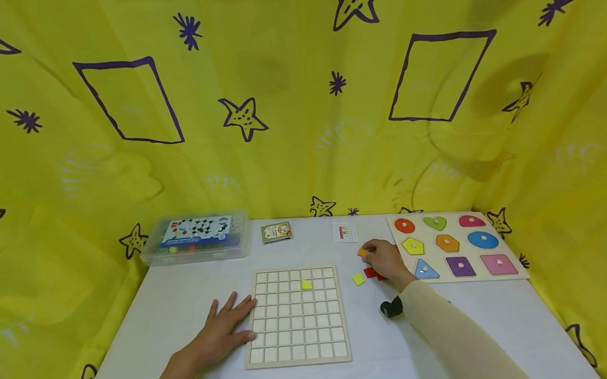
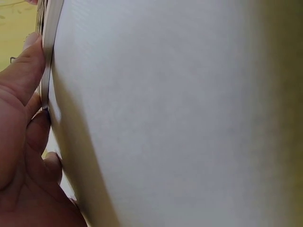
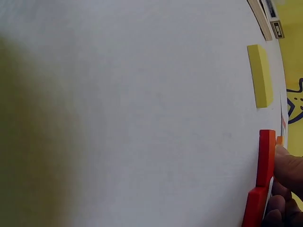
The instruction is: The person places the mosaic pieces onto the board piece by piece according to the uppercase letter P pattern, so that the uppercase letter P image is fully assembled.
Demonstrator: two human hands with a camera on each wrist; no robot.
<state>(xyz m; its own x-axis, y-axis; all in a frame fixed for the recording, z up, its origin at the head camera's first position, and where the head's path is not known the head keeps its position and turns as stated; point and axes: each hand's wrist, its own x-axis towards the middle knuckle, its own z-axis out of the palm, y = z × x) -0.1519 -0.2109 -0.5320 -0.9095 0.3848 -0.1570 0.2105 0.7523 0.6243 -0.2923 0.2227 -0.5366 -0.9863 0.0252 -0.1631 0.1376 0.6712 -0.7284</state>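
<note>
My left hand [image 1: 219, 331] lies with its fingers spread at the left edge of a wooden grid board [image 1: 298, 362], thumb and fingertips on the rim. In the left wrist view, the thumb [image 2: 29, 66] is against the board's edge. One yellow tile [image 1: 307, 284] sits in a cell near the board's upper right. Beyond the board's right side, my right hand [image 1: 385, 259] pinches an orange square tile [image 1: 362, 251] at its fingertips. Red tiles [image 1: 371, 272] lie below that hand, partly hidden by it. A loose yellow tile [image 1: 358, 279] lies between them and the board.
A small printed grid card [image 1: 344, 232] lies behind the board, with a little illustrated box [image 1: 276, 232] to its left. At the back left stands a clear plastic case [image 1: 195, 241]. A shape puzzle board [image 1: 463, 241] is right of my right hand. Yellow curtain [image 1: 291, 156] hangs behind the table.
</note>
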